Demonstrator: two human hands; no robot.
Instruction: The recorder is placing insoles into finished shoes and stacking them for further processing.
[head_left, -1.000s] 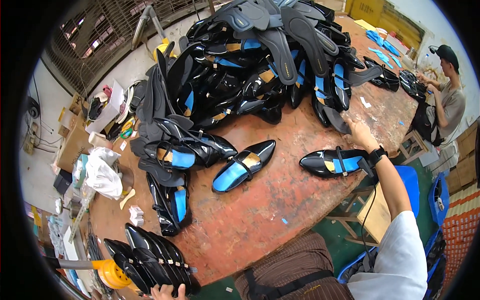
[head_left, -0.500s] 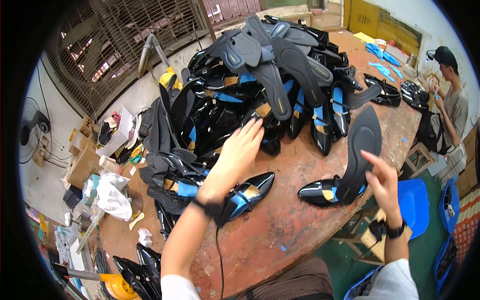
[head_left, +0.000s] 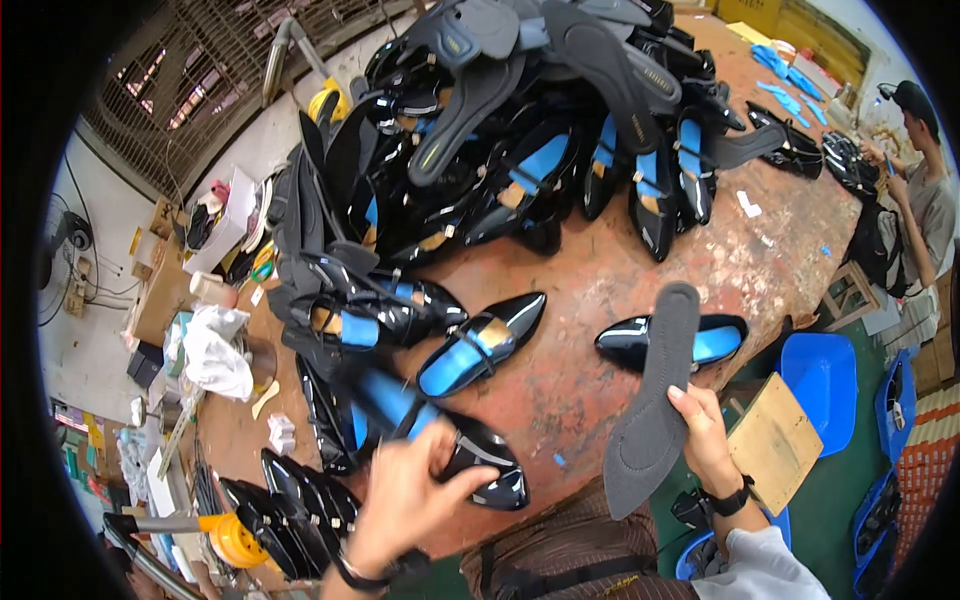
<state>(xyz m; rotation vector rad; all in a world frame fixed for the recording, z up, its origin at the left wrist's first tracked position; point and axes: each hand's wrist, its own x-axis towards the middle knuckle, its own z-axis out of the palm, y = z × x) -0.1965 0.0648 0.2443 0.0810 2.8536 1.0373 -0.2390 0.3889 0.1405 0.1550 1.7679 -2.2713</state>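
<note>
the step in hand looks like fitting an insole into a shoe; the left hand (head_left: 405, 500) is clenched round a glossy black pointed shoe (head_left: 470, 462) at the near edge of the worktop (head_left: 640, 300), though motion blur hides the exact grip; the right hand (head_left: 700, 435) grasps one dark grey insole (head_left: 655, 400), upright, well apart from that shoe; the next move likely calls for bringing the two together, toe first; two more shoes lie singly mid-worktop, beyond them an uncountable heap.
</note>
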